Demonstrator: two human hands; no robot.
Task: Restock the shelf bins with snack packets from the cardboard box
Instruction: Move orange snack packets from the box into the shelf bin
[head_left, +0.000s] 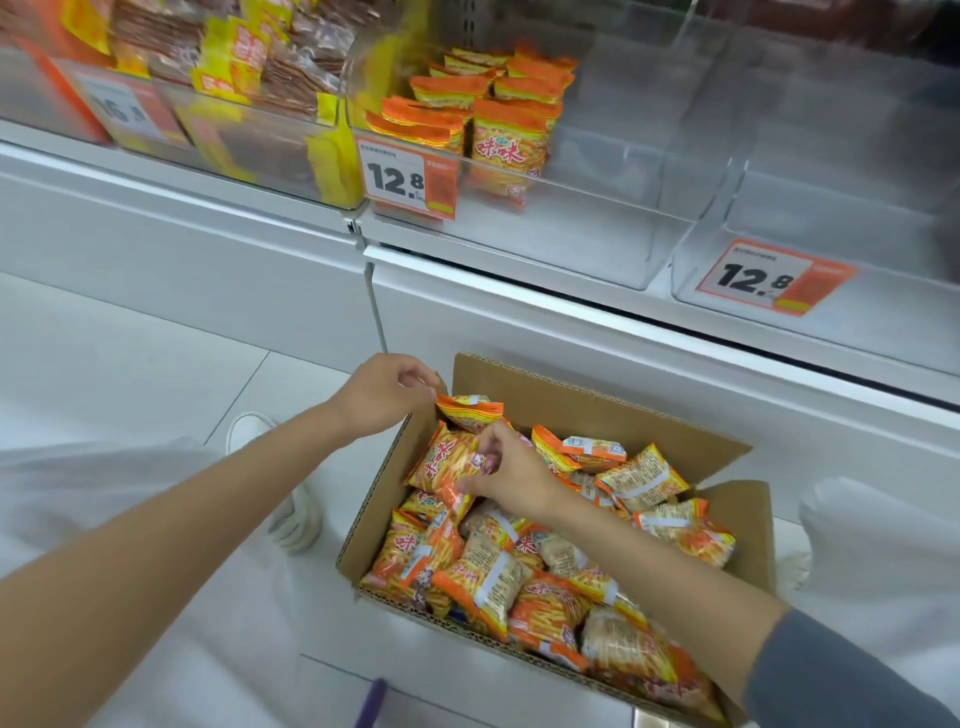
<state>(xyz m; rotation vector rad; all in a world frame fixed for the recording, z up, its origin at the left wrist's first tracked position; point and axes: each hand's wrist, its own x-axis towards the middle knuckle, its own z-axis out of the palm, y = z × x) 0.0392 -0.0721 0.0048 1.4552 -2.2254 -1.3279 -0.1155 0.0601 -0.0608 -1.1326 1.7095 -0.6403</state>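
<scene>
An open cardboard box (571, 402) sits on the floor below the shelf, full of orange snack packets (498, 577). At the box's far left corner my left hand (382, 395) pinches the top edge of one orange packet (470, 408). My right hand (511, 475) grips another orange packet (441, 465) just below it, fingers curled round its side. Above, a clear shelf bin (597, 234) holds several of the same orange packets (506, 143) at its left side; the rest of that bin is bare.
A second clear bin (831, 291) with a 12.8 price tag stands to the right. The bin on the left (249, 145) holds yellow and brown packets. White shoes (291, 514) and white trousers flank the box on the tiled floor.
</scene>
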